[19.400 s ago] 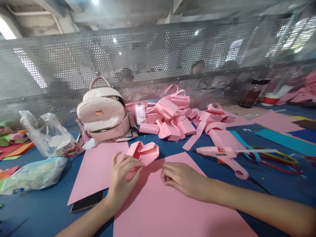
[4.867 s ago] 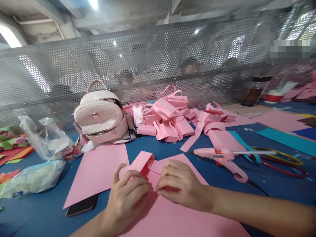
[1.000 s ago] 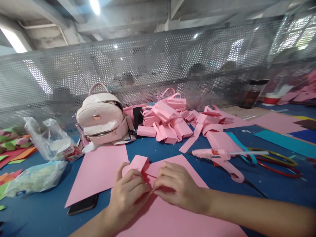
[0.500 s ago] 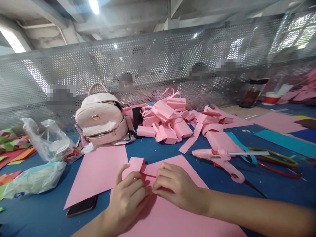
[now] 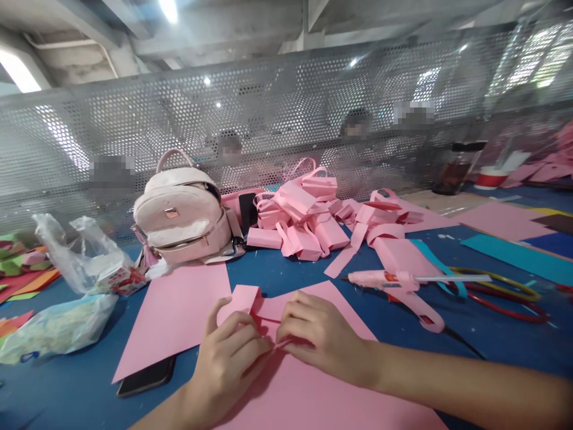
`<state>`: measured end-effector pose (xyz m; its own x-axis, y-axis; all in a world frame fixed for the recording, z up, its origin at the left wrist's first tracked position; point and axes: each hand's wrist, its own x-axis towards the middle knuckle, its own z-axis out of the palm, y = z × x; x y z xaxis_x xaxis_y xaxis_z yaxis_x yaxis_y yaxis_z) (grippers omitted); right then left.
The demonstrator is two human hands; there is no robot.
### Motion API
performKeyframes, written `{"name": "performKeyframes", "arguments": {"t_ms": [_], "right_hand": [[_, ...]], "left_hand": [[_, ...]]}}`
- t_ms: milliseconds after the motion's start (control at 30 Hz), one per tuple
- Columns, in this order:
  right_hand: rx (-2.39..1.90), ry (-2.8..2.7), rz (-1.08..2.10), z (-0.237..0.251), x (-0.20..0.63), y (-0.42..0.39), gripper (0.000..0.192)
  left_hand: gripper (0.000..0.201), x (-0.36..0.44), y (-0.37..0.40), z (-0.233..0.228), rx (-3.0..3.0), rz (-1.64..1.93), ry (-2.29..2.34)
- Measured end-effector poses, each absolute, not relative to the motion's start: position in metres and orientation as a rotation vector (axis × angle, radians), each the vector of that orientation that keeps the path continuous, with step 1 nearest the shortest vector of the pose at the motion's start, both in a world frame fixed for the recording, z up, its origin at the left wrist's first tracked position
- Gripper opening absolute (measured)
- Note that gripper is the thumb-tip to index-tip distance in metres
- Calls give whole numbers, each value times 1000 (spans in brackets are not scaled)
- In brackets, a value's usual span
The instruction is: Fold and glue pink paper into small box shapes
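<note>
Since a moment ago our hands have barely shifted. Our left hand (image 5: 226, 358) and right hand (image 5: 316, 334) pinch the folded pink paper piece (image 5: 250, 301), fingertips meeting, atop the pink sheet (image 5: 322, 400) on the blue table (image 5: 67, 388).

I see a blue table (image 5: 286, 272) carrying pink paper sheets (image 5: 179, 313), a backpack (image 5: 181, 209), a glue gun (image 5: 389, 280), a phone (image 5: 145, 377), lower left.

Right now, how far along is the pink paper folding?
Done: a pile of folded pink bags sits behind. In hand: left hand and right hand pinch a partly folded piece. Left: flat pink sheets unfolded; glue gun lies untouched.
</note>
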<state>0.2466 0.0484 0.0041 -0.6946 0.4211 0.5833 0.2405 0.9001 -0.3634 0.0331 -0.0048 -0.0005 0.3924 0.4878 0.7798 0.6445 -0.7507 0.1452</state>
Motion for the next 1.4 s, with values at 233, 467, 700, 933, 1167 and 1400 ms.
{"name": "performKeyframes", "arguments": {"t_ms": [233, 467, 700, 933, 1167, 1400], "right_hand": [[-439, -2360, 251, 1, 246, 48, 16], [-429, -2379, 178, 3, 245, 45, 19], [-419, -2388, 144, 2, 245, 45, 27], [-422, -2394, 149, 2, 244, 46, 29], [-442, -2393, 108, 1, 243, 46, 32], [-433, -2387, 89, 2, 242, 46, 33]], "left_hand": [[23, 33, -4, -2, -2475, -1259, -1011], [25, 33, -5, -1, -2473, -1251, -1011], [25, 34, -4, -2, -2494, -1254, -1016], [25, 34, -5, 0, -2497, -1261, -1013], [25, 35, -5, 0, -2497, -1273, -1016], [28, 36, -4, 1, -2490, -1264, -1014]]}}
